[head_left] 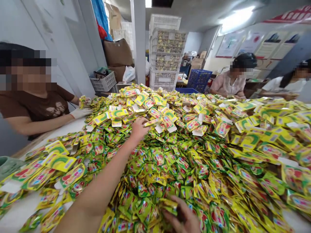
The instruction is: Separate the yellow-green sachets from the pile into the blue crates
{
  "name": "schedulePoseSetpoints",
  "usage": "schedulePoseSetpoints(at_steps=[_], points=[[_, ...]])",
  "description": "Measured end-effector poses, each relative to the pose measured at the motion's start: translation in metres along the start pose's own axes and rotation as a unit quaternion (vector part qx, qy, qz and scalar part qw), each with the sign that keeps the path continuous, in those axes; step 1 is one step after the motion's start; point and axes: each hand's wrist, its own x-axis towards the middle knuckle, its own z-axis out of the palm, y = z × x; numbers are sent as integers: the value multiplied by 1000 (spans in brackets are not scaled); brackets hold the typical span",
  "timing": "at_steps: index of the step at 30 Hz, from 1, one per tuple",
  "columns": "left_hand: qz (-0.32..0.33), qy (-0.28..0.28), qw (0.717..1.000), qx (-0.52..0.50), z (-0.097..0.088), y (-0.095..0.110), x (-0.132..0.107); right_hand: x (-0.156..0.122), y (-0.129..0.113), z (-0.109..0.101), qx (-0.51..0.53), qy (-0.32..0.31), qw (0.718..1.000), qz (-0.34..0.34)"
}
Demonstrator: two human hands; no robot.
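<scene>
Closest, the right hand (184,215) has its fingers bent around a small packet (168,204). It is blurry, so I cannot tell if they grip it. Lots of shiny green and yellow packets (160,158) lie all around it, in a big pile on the white bench (23,210). Farther on, the left hand (139,129) pinches the end of a little yellow box (152,122). Many more yellow boxes (194,124) sit on top of the pile there. On the left, a person in a brown shirt (48,108) holds a yellow box (83,101) too. Way back stand tall white crates (165,61).
</scene>
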Motion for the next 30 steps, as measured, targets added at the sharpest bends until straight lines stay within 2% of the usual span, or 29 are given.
schedulePoseSetpoints(at_steps=[1,3,5,6,8,10,12,13,15,17,19,21,23,24,27,28,30], points=[[18,-33,999,-6,-19,5,-17,7,-10,-10,25,-1,999,24],[73,-134,988,-24,-53,15,-60,21,-31,-25,31,39,998,49],[101,-228,968,-42,-75,23,-107,35,-47,-26,17,86,995,37],[94,-253,961,-54,-79,25,-130,40,-53,-21,15,92,995,22],[30,-248,965,-82,-76,27,-169,45,-57,-2,16,82,996,-20],[-70,-190,970,-135,-64,29,-198,42,-54,24,1,71,996,-60],[-178,-123,951,-219,-48,33,-217,35,-46,46,-28,87,992,-85],[-219,-91,935,-264,-40,36,-224,31,-42,54,-37,101,990,-89],[-259,-36,907,-329,-26,44,-235,23,-35,63,-43,121,987,-94],[-265,-1,903,-339,-17,49,-240,18,-32,65,-46,122,986,-103],[-270,5,906,-325,-13,52,-241,17,-33,60,-47,109,987,-105],[-273,-21,907,-320,-15,52,-238,20,-41,48,-34,118,987,-104],[-248,-85,911,-320,-20,54,-232,25,-54,33,-26,125,984,-128],[-225,-124,914,-315,-23,56,-230,28,-61,26,-31,108,982,-153],[-168,-201,926,-273,-25,63,-225,35,-81,7,-91,-20,964,-249],[-161,-208,928,-264,-24,65,-225,36,-85,4,-123,-58,953,-270],[-161,-209,927,-269,-20,69,-227,34,-89,0,-198,-93,933,-285]])
